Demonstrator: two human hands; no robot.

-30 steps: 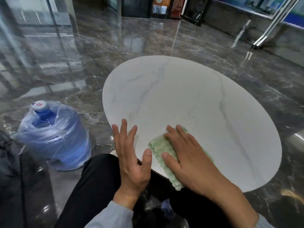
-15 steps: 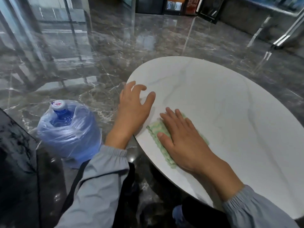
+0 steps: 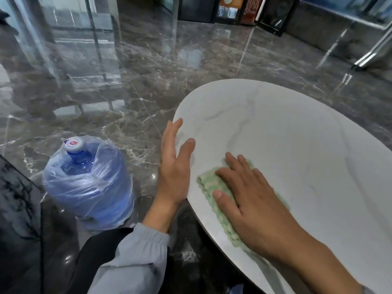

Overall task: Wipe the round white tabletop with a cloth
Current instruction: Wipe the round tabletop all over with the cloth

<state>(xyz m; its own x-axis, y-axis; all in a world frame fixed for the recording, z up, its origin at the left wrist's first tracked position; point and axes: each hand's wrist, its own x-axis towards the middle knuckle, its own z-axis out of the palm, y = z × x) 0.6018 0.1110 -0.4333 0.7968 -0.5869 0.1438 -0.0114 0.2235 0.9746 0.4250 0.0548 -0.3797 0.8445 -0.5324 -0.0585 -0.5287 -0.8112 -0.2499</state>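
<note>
On the near-left part of the round white bench (image 3: 297, 134), at about 8 o'clock on its top, the right hand (image 3: 252, 200) lies flat, palm down, on the green cloth (image 3: 209, 183). Its fingers are straight and a little spread, pointing toward 11 o'clock, and the thumb reaches out toward 9 o'clock. It presses the cloth rather than gripping it. The cloth is a knobbly, pale green piece lying flat on the white surface, mostly covered by the hand. Its visible left edge runs from 11 o'clock to 5 o'clock, roughly along the bench rim and just inside it, so its long axis appears to follow that line. A smaller strip shows past the fingertips and along the little-finger side. The left hand (image 3: 174, 166) is just beside it at 9 o'clock, at the rim of the bench, with the fingers straight and close together pointing to 12 o'clock and the thumb held apart over the white top. It holds nothing, and whether it touches the rim cannot be told. A grey sleeve (image 3: 135, 257) covers that forearm. Farther out at 9 o'clock, on the dark marble floor (image 3: 148, 71), a large blue water bottle (image 3: 89, 183) stands upright, wrapped in a clear plastic bag and closed with a white cap (image 3: 74, 144). The fill level cannot be read through the wrap.
</note>
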